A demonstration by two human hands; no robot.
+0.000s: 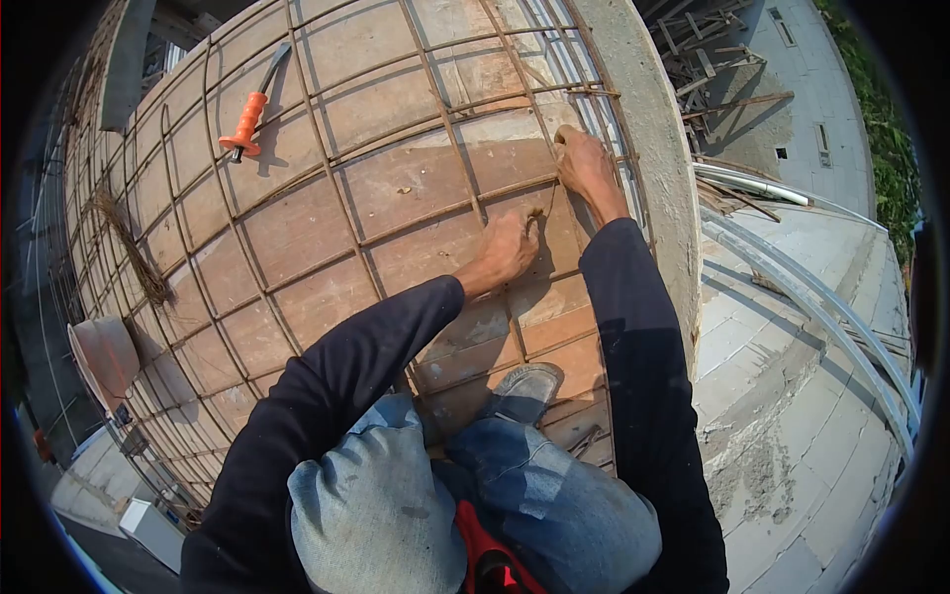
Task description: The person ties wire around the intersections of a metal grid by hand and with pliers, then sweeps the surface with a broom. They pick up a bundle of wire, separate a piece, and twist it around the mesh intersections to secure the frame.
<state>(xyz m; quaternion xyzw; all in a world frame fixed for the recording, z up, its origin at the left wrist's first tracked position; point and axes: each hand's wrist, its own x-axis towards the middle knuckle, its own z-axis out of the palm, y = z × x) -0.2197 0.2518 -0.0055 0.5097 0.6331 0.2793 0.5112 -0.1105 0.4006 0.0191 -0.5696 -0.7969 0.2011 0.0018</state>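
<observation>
My right hand (591, 168) is closed in a pinch at a crossing of the rebar mesh (409, 231), near the concrete edge on the right. My left hand (507, 249) is also closed, fingertips together, just above the mesh and slightly nearer to me. Whatever is between the fingers of either hand is too small to make out. Under the mesh lie worn, reddish-brown boards (396, 188). A chisel (249, 121) with an orange guarded grip rests on the bars at the upper left. A bundle of thin tie wire (131, 247) lies across the mesh farther left.
A raised concrete edge (665, 198) borders the mesh on the right; beyond it lies a lower block surface (782, 416) with curved metal channels (811, 297). At left is a pale bucket-like container (105, 354). Between my knees is a red and black object (480, 549). My shoe (527, 391) stands on the mesh.
</observation>
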